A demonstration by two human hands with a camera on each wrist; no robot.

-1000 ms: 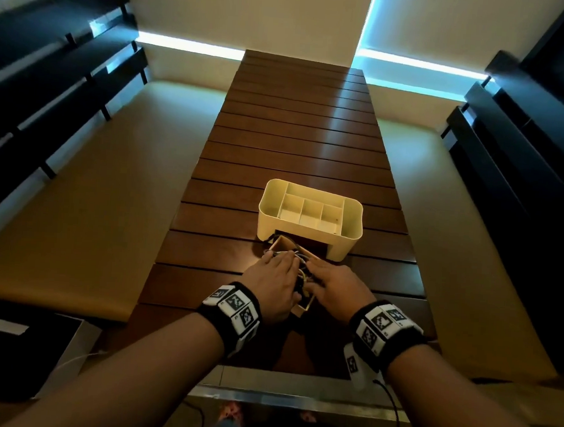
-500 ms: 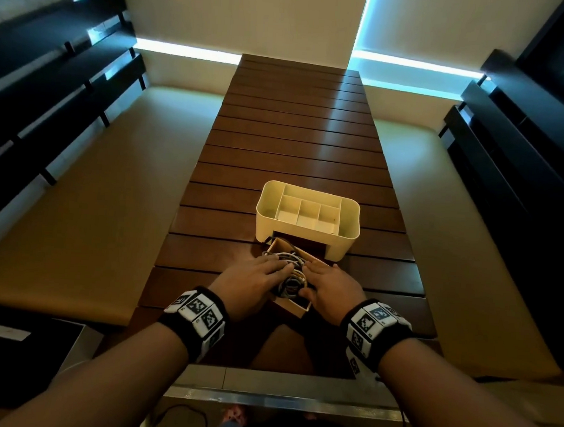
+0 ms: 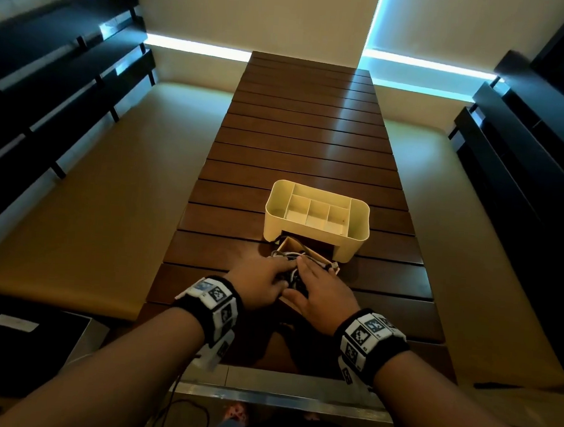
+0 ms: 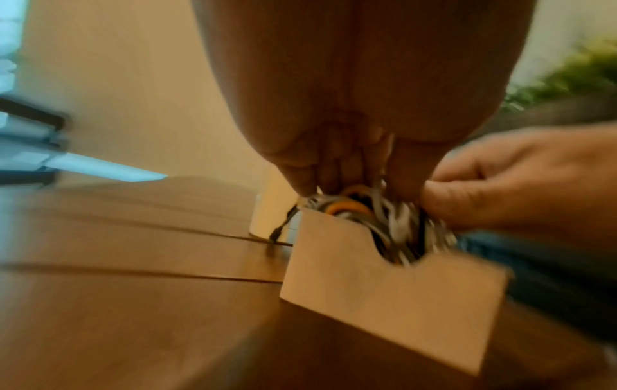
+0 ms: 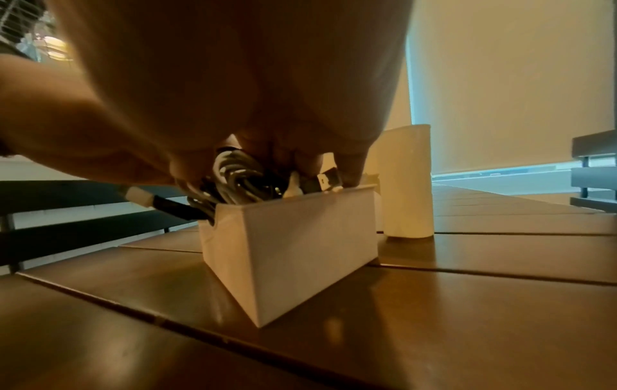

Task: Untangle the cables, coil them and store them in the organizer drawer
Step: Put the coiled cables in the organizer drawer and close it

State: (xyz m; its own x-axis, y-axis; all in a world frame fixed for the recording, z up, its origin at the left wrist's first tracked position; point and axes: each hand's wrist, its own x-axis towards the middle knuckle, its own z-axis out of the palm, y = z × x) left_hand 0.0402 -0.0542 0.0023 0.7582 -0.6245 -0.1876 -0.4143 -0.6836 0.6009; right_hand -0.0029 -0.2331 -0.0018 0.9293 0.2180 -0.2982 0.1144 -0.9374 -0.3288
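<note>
A small tan drawer stands pulled out of the cream organizer, angled on the wooden table. Coiled white, grey, black and orange cables fill it and rise above its rim. My left hand presses its fingertips down on the bundle from the left. My right hand lies flat across the cables, fingers straight. In the right wrist view a white USB plug sticks up at the drawer's rim, and a black-and-white connector hangs out on the left.
The organizer's top compartments hold nothing. The slatted table stretches far ahead, with padded benches along both sides. A dark box sits low at the left, near my left forearm.
Both hands have closed in over the coils that showed between them half a second ago. My right hand has slid forward across the drawer.
</note>
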